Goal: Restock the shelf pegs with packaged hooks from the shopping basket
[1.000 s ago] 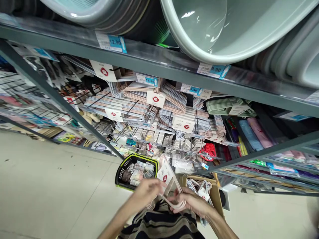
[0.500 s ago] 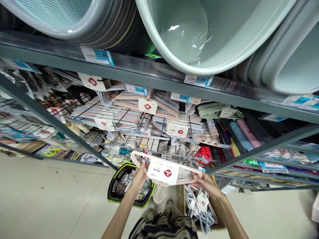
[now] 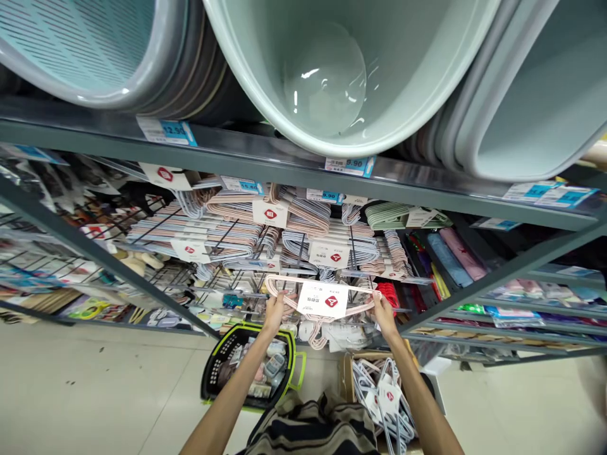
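Note:
Between my two hands is a pack of pink clothes hangers (image 3: 290,282) wrapped in a white paper label with a red mark. My left hand (image 3: 275,312) is closed on its left end, and my right hand (image 3: 383,311) grips the right end. The hooks point down toward me. Just beyond the pack, more bundled hangers (image 3: 327,230) in blue and pink lie stacked on the rack's wire prongs. A cardboard box (image 3: 348,379) by my feet, under my right forearm, holds loose blue-white hangers (image 3: 396,404), some with labels.
A black basket with a green rim (image 3: 208,363) stands on the floor at left, filled with small packaged goods. Large pale green tubs (image 3: 351,76) overhang the upper shelf edge (image 3: 265,161), which carries price tags. Slanted grey posts (image 3: 109,253) flank the hanger rack.
My hands have carried the pink hanger pack forward and up, closer to the rack. The camera view has shifted, so the tubs sit further left and more of the box shows.

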A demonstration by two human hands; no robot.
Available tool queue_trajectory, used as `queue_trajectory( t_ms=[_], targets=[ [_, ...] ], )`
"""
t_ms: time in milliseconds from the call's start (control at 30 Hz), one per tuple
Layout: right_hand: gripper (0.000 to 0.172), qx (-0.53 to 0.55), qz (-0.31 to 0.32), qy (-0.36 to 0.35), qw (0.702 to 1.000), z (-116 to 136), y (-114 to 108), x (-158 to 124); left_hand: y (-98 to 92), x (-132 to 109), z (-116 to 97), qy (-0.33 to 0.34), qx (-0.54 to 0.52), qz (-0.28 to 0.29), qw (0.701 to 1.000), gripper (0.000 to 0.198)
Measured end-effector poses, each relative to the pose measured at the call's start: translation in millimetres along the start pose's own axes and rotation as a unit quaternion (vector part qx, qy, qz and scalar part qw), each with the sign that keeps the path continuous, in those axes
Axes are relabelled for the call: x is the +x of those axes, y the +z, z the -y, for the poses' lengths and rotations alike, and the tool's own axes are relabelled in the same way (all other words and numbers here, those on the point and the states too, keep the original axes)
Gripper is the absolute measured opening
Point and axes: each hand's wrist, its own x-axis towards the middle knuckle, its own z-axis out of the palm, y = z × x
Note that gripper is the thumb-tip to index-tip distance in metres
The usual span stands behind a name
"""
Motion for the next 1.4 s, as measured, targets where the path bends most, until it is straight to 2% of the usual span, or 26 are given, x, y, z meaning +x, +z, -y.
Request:
queue_trajectory(
  t_ms=[133, 333, 733, 867, 1000, 1167, 1400],
  targets=[
    [0.057, -0.029, 0.012, -0.01, 0.999, -4.7, 2.9, 16.6, -2.5, 17.1, 3.0, -0.01, 0.004, -0.013, 1.0, 0.018],
    [0.06, -0.017, 0.018, -0.018, 1.0, -2.3, 9.3, 41.8, 6.5, 41.0, -4.8, 0.004, -0.006, -0.008, 1.0, 0.022],
    [0.052, -0.024, 0.015, -0.078, 0.997, 22.4, 8.2, 41.9, 15.9, 39.5, -7.9, 0.063, -0.05, 0.008, 0.997, 0.029],
    [0.053, -0.029, 0.006, -0.085, 0.996, 30.8, 9.5, 46.6, 20.6, 46.8, -6.2, 0.072, -0.053, 0.037, 0.995, 0.027],
    [0.059, -0.015, -0.014, -0.09, 0.996, 33.7, 8.5, 53.4, 29.6, 59.6, -9.3, 0.081, -0.049, 0.044, 0.995, 0.027],
    [0.059, -0.019, -0.006, -0.094, 0.995, 35.4, 8.7, 62.6, 35.2, 75.4, -15.9, 0.101, -0.028, 0.036, 0.994, 0.028],
    [0.067, -0.047, -0.034, -0.1, 0.993, 42.3, 26.8, 83.3, 36.8, 109.9, -22.8, 0.085, 0.002, 0.021, 0.996, 0.022]
  ],
)
